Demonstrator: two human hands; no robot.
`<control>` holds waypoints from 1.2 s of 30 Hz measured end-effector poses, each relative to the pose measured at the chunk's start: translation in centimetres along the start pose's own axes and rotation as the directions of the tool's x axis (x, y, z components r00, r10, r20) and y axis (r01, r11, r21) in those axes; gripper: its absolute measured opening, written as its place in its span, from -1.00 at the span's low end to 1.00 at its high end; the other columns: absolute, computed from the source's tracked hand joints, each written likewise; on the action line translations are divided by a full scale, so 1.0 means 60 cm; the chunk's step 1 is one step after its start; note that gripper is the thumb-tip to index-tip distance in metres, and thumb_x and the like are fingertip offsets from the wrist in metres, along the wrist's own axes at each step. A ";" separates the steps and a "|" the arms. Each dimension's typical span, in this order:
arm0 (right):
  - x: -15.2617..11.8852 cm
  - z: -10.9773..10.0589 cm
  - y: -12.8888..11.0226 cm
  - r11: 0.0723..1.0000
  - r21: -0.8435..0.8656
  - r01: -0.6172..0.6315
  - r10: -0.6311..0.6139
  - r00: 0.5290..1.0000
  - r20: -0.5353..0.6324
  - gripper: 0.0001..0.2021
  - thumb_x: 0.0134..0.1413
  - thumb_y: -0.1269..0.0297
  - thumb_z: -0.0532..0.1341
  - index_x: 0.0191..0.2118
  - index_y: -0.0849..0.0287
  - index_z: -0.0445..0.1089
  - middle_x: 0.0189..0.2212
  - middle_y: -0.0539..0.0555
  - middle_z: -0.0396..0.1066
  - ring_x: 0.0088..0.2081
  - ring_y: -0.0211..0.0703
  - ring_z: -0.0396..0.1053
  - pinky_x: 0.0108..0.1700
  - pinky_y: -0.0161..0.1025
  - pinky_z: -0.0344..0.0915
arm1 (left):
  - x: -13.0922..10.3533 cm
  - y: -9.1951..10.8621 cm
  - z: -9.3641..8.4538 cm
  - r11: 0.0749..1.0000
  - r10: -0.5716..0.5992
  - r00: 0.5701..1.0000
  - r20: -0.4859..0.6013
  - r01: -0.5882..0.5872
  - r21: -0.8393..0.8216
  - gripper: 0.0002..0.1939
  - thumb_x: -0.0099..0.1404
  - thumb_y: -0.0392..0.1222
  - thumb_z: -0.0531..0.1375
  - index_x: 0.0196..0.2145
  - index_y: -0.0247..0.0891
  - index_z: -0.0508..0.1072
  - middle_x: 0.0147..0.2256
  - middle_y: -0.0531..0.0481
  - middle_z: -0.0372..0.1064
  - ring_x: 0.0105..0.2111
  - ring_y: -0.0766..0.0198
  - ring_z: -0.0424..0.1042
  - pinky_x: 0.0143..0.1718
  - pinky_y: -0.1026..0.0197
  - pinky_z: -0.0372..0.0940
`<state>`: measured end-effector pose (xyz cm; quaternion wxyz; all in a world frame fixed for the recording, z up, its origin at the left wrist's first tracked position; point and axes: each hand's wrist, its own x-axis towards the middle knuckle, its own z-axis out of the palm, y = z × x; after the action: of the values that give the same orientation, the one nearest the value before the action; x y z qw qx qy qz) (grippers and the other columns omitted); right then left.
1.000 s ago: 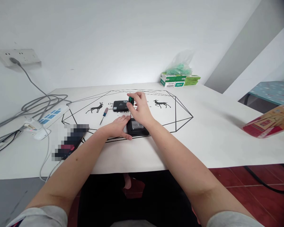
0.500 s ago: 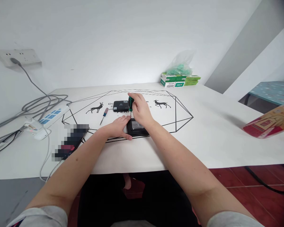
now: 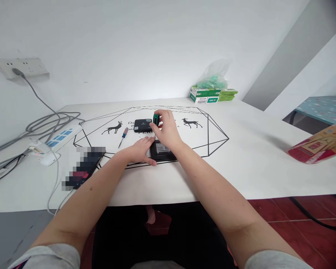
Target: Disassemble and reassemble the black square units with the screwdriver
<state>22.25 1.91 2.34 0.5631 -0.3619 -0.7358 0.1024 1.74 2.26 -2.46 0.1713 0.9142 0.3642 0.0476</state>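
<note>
A flat black electronic device [image 3: 161,152] with a printed label lies on the white table [image 3: 240,164]. My left hand [image 3: 140,150] grips its left edge, thumb at the near corner and fingers at the far corner. In my right hand [image 3: 168,130] is a screwdriver with a green and black handle [image 3: 156,118], held upright by thumb and fingers. Its shaft points down to the far left corner of the device; the tip is hidden. Beyond lies a black square box [image 3: 142,125] with small stickers. To its left rests a second screwdriver [image 3: 123,136] with a blue and red handle.
A phone [image 3: 88,168], partly pixelated, lies by my left forearm. Further left are a power strip [image 3: 63,137] and coiled grey cables [image 3: 49,121]. Green and white boxes [image 3: 205,95] with a plastic bag [image 3: 215,74] stand by the wall. A red and tan package [image 3: 316,145] sits at right.
My right hand's fingers have shifted on the screwdriver handle, the thumb now reaching across to its left side. My left hand and the device stay in place.
</note>
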 end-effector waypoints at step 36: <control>0.005 -0.003 0.013 0.999 -0.010 -0.031 0.027 0.970 -0.241 -0.60 0.36 0.20 0.23 0.25 -0.06 0.22 0.12 0.20 0.35 -0.02 0.03 0.46 -0.14 0.01 0.59 | 0.008 0.026 -0.017 0.996 -0.052 0.899 -0.436 0.017 -0.083 -0.66 0.55 0.08 0.09 -0.05 -0.16 0.55 0.23 -0.22 0.46 0.29 -0.10 0.43 0.38 -0.15 0.30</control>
<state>22.71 2.61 2.21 0.6442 -0.3862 -0.6574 0.0609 2.88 1.80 -0.94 0.1212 0.8662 0.4075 0.2626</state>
